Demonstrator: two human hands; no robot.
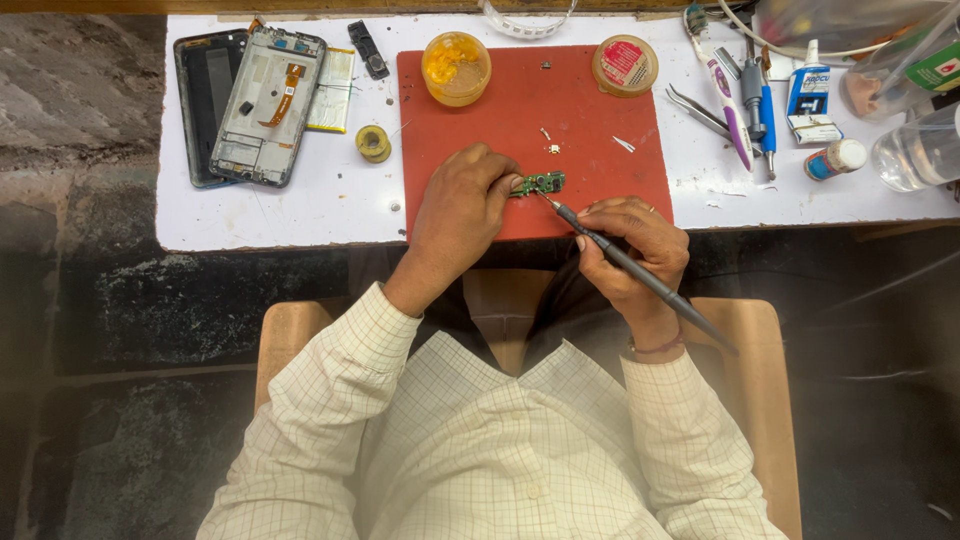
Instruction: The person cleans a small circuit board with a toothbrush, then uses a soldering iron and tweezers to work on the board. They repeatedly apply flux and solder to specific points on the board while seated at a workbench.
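Looking down from the head camera, the left hand (462, 205) pins a small green circuit board (541, 183) to the red mat (520, 110), fingertips curled tight against the board's left end. The right hand (632, 245) is closed around a slim dark soldering iron (640, 275), held like a pen, its tip touching the board's lower right edge. The board sits near the front edge of the mat, between the two hands.

At the mat's far edge stands an open tub of yellow paste (456, 67), and beside it a round lidded tin (624, 65). Off to the left on the white counter (300, 215) lie an opened phone frame (265, 105), a black back cover (202, 95) and a small spool of solder wire (373, 143). To the right, well apart from the hands, rest tweezers (697, 110), a purple-handled tool (728, 110), a blue-handled tool (766, 120) and a small white bottle (836, 159). Cream checked sleeves (340, 390) fill the foreground.
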